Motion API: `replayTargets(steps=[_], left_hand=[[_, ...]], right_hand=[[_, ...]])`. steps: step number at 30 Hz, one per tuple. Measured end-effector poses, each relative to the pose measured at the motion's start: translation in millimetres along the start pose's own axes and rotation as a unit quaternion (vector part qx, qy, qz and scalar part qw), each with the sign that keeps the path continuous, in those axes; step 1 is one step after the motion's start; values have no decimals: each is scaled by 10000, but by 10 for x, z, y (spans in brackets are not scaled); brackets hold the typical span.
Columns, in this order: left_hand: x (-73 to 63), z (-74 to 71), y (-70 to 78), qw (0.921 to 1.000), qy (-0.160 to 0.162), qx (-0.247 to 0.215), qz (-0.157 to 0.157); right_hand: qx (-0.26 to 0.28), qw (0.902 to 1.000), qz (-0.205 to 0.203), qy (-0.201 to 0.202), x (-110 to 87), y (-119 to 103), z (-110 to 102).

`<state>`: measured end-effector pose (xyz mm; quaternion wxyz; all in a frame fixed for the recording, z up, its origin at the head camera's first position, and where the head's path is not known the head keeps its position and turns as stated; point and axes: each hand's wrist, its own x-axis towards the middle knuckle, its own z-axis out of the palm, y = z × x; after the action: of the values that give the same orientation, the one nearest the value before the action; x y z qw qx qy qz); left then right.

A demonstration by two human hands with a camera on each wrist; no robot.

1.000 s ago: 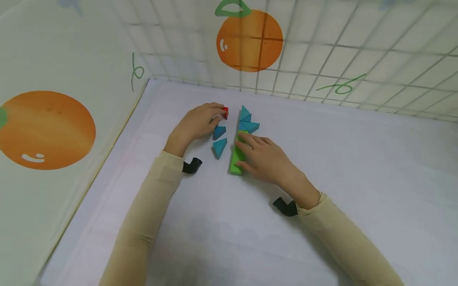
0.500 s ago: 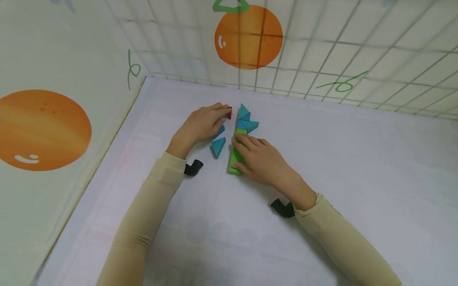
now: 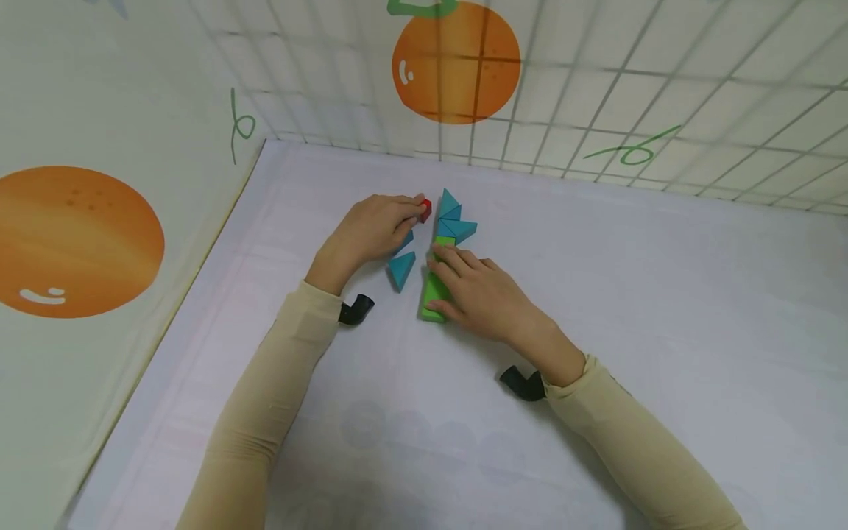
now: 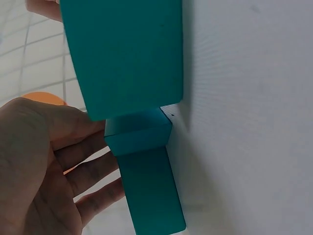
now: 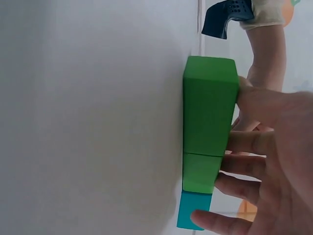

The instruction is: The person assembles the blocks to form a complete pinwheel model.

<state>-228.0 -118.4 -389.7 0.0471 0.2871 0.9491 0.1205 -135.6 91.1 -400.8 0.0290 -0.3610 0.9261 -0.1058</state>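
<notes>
My left hand (image 3: 374,230) pinches a small red block (image 3: 426,211) between thumb and fingertips, just left of a row of blocks. Below that hand lie two loose teal triangular blocks, one in plain sight (image 3: 401,271) and one partly covered by the hand (image 3: 403,242); large teal faces (image 4: 129,54) fill the left wrist view, where the red block is hidden. My right hand (image 3: 486,294) rests with extended fingers on green blocks (image 5: 210,117) laid end to end. Several teal triangular blocks (image 3: 450,208) continue the row at its far end.
Black curved pieces stick out at both wrists, at the left cuff (image 3: 358,310) and the right cuff (image 3: 522,383). A white tabletop (image 3: 662,316) lies under everything. Behind it stands a wall with a grid pattern and a printed orange (image 3: 457,62).
The left hand has shifted right with the red block, bringing it closer to the teal end of the row, and the block has turned. The right hand stays on the green blocks.
</notes>
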Motion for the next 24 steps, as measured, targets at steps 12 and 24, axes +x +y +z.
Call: replayTargets(steps=[12,24], left_hand=[[26,15,31,9998,-61,162,17],[32,41,54,9992,112,365,153]], right_hand=[[16,10000,-37,48,-9,9,8],[-77,9999,-84,54,-8,14,12]])
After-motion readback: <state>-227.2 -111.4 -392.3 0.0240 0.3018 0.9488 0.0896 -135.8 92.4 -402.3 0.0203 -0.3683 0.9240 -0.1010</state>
